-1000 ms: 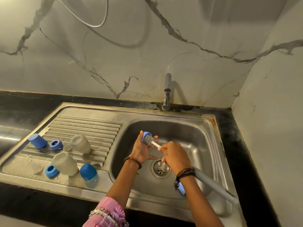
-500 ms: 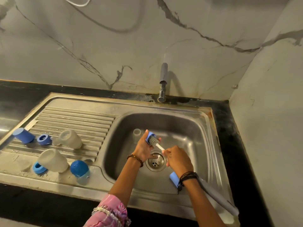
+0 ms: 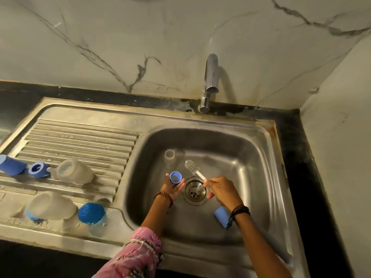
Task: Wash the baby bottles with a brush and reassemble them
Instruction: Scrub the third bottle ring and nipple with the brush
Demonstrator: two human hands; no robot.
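Over the sink basin (image 3: 236, 149), my left hand (image 3: 173, 187) grips a small blue bottle ring (image 3: 175, 177) with its opening facing up. My right hand (image 3: 222, 189) pinches the white stem of a small bottle brush (image 3: 192, 167); the bristle head is out of the ring, up and to its right. The brush's blue handle end (image 3: 221, 217) sticks out below my right wrist. A clear nipple (image 3: 169, 155) stands in the basin behind my left hand.
On the ribbed drainboard (image 3: 84, 137) lie two clear bottles (image 3: 73, 171) (image 3: 52, 205), a blue cap (image 3: 12, 165), a blue ring (image 3: 37, 168) and a blue-topped bottle (image 3: 92, 214). The tap (image 3: 209, 81) stands behind the basin and the drain (image 3: 195, 190) lies between my hands.
The brush head was inside the blue ring; my right hand has pulled it out and up to the right. The view has moved closer and lower.
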